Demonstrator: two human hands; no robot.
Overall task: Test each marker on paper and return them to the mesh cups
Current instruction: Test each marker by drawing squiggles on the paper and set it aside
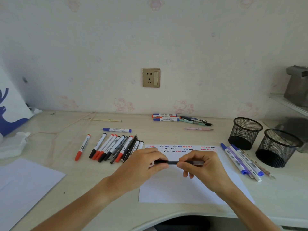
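White paper sheet, nearest item, flat on the desk before the person; rows of short red, blue and black squiggles along its far edge, the near part bare, presumably kept for further tests.

Black pen, held level above the sheet, roughly parallel to its far edge. Left hand curls its fingers round the dark end; right hand pinches the paler, translucent end between thumb and fingers. One grip at each end suggests a cap being pulled off or pushed on; which, cannot be told.

Second white sheet, near left, unmarked where visible.

Row of markers, left of the test sheet, laid side by side with red and black caps towards the person; one red-capped marker lies slightly apart to the left. Probably one sorted batch, tested or untested not determinable.

Blue and purple markers, right of the sheet, bunched just beside the cups, likely staged for return.

Two black mesh cups, right of the desk, upright, close together; no markers seen standing in them.

Single blue-capped marker, beyond the row, lying crosswise.

Far cluster of markers and pens, near the wall; a pink pen lies alone just in front.

Wall socket, above the desk.
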